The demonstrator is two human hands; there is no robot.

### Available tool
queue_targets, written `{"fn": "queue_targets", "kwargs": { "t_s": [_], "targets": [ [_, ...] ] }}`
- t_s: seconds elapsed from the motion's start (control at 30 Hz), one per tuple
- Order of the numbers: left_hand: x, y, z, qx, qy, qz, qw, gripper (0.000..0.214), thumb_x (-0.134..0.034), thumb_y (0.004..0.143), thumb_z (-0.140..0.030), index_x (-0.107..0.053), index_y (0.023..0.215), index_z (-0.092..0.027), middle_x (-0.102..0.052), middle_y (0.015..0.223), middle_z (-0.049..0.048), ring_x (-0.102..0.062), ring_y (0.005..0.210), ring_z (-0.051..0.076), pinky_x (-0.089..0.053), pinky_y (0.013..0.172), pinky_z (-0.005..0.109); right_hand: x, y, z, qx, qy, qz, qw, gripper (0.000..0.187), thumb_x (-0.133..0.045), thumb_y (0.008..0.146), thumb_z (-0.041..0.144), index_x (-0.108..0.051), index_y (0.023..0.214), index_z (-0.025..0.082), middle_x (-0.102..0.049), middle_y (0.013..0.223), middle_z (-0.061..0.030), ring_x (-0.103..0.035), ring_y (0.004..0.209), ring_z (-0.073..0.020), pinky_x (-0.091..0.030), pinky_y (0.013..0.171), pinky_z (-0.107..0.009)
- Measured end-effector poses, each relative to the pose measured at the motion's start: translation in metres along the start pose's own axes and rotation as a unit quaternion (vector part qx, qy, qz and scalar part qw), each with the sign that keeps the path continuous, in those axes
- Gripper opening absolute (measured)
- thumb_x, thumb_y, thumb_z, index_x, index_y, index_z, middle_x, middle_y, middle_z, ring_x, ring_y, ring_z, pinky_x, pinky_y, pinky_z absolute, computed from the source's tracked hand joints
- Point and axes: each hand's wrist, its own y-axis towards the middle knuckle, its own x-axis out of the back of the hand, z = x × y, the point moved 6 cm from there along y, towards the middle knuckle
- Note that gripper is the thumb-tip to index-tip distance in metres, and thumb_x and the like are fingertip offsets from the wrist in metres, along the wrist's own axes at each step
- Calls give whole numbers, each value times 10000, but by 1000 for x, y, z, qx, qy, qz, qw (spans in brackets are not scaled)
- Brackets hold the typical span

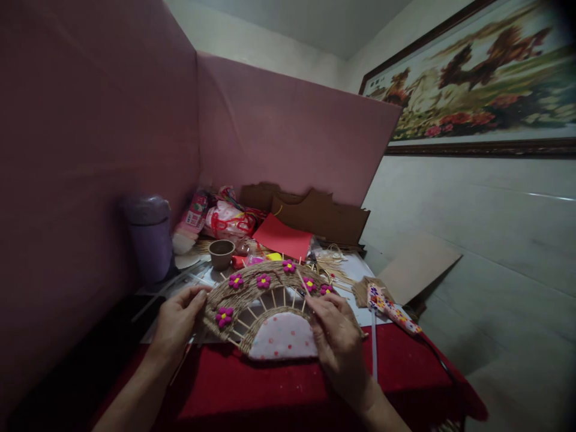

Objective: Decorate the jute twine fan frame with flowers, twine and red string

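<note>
A half-round woven fan (263, 294) of twine over thin wooden sticks is raised above the red cloth. Magenta clay flowers with yellow centres dot its twine band, and a white half-disc with pink spots (284, 336) fills its lower middle. My left hand (182, 315) is closed on the fan's left edge, thumb on top. On the right side, my right hand (335, 336) pinches a thin wooden stick (303, 281), its tip pointing up close to the flowers. Whether its lower fingers also touch the fan I cannot tell.
A purple tumbler (150, 240) stands at the left, with a small brown pot (222, 254) nearby. Red paper (283, 236) and cut cardboard (319, 216) lie at the back. A flower-patterned glue gun (393, 309) with a cord rests at right on the red cloth (252, 396).
</note>
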Motion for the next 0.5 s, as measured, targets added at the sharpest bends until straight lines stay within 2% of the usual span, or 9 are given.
{"fn": "queue_targets", "kwargs": {
  "t_s": [0.17, 0.23, 0.33, 0.43, 0.47, 0.5],
  "targets": [
    [0, -1, -2, 9, -15, -30, 999, 429, -760, 470, -367, -674, 837, -162, -649, 665, -8, -557, 505, 117, -452, 444, 210, 33, -13, -28, -111, -6, -146, 983, 278, -484, 904, 164, -600, 1150, 215, -652, 1003, -79, -531, 1001, -226, -446, 871, -408],
    [1, -1, -3, 8, -13, -42, 999, 416, -758, 476, -360, -674, 838, -171, -650, 671, -11, -562, 513, 118, -455, 443, 205, 43, -18, -36, -160, 1, -192, 968, 247, -489, 910, 219, -607, 1127, 208, -661, 1018, -80, -546, 1015, -229, -418, 915, -429],
    [1, -1, -5, 5, -5, -43, 999, 433, -762, 483, -387, -674, 854, -182, -657, 696, -12, -573, 539, 122, -457, 441, 197, 52, -21, -39, -235, 69, -264, 933, 261, -454, 933, 295, -578, 1136, 186, -659, 1032, -96, -585, 1005, -230, -426, 907, -439],
    [1, -2, -8, 4, 2, -44, 999, 459, -762, 480, -416, -672, 863, -180, -657, 704, -11, -575, 556, 123, -454, 439, 188, 68, -29, -24, -243, 150, -356, 890, 271, -401, 953, 347, -544, 1115, 184, -657, 965, -97, -627, 879, -219, -480, 810, -426],
    [1, -2, -9, 4, 4, -50, 999, 457, -760, 478, -413, -671, 859, -176, -655, 701, -11, -571, 552, 120, -450, 435, 185, 77, -35, -16, -224, 172, -377, 882, 272, -392, 953, 364, -547, 1090, 188, -651, 940, -95, -631, 833, -219, -494, 776, -429],
    [2, -2, -9, 5, 4, -57, 998, 451, -758, 477, -405, -669, 852, -173, -651, 694, -12, -567, 544, 118, -446, 431, 184, 86, -43, -6, -205, 188, -372, 886, 287, -382, 952, 387, -560, 1053, 187, -644, 925, -100, -632, 796, -224, -506, 739, -434]
  ]
}}
